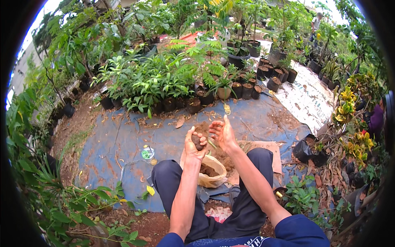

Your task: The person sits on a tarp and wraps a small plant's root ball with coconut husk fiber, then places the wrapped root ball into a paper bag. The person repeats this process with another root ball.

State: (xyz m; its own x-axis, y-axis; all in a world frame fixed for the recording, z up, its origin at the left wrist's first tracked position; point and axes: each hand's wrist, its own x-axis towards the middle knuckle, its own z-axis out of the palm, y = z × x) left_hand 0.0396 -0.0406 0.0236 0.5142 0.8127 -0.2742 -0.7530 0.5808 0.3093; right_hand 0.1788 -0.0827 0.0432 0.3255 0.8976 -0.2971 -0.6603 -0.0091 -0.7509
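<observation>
My left hand [193, 145] is closed around a dark brown ball of soil [197, 142], held above my knees. To its right, my right hand [223, 134] is raised with its fingers apart and nothing in the palm. A small yellow looped thing [227, 109] shows at the tip of the right thumb; whether it touches the thumb is unclear. Between my knees stands an open, pale yellow plastic bag [220, 179] with brown soil [207, 170] inside. Loose soil [226, 160] lies behind the bag, on a cardboard sheet [274, 151], partly hidden by my right forearm.
A blue tarp [101, 148] covers the ground. On it rests a clear container with green contents [147, 153]. Several potted seedlings [160, 83] line its far edge. Black nursery bags [304, 149] and a variegated croton [345, 100] stand at the right. A person [316, 26] is far off.
</observation>
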